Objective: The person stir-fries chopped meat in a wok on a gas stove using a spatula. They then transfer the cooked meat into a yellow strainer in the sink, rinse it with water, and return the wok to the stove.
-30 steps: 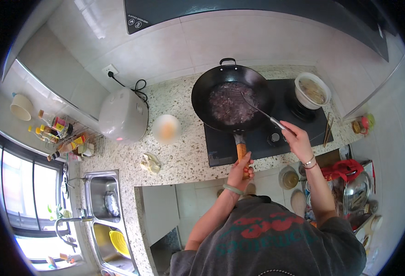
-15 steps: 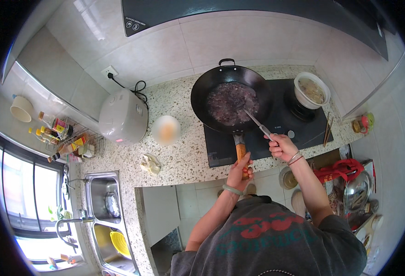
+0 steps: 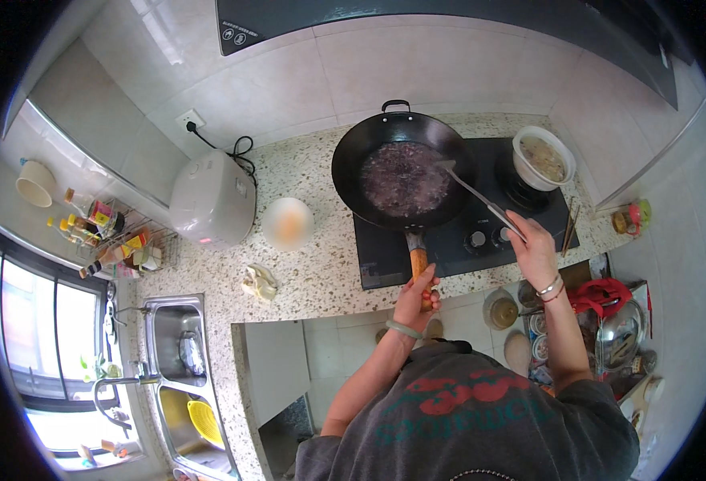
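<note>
A large black wok (image 3: 449,212) sits on the black cooktop (image 3: 385,268), with dark purplish, bubbling liquid (image 3: 405,180) in its bottom. My left hand (image 3: 418,297) is wrapped round the wok's wooden handle (image 3: 418,260). In my right hand (image 3: 533,248) is a long metal spatula (image 3: 485,200), gripped near its end. The spatula's flat head is at the wok's right inner side, by the edge of the liquid. The exact shape of that head is hard to make out.
Right of the wok stands a white bowl of food (image 3: 544,159), with chopsticks (image 3: 569,228) nearby. To the left are a cloudy bowl (image 3: 287,224), a crumpled pale cloth (image 3: 258,283) and a rice cooker (image 3: 215,200). A double sink (image 3: 178,345) lies at lower left. The range hood (image 3: 449,12) overhangs the back.
My right hand has moved right and a little nearer the wok's rim level, drawing the spatula head from the liquid to the wok's right side. My left hand keeps its grip.
</note>
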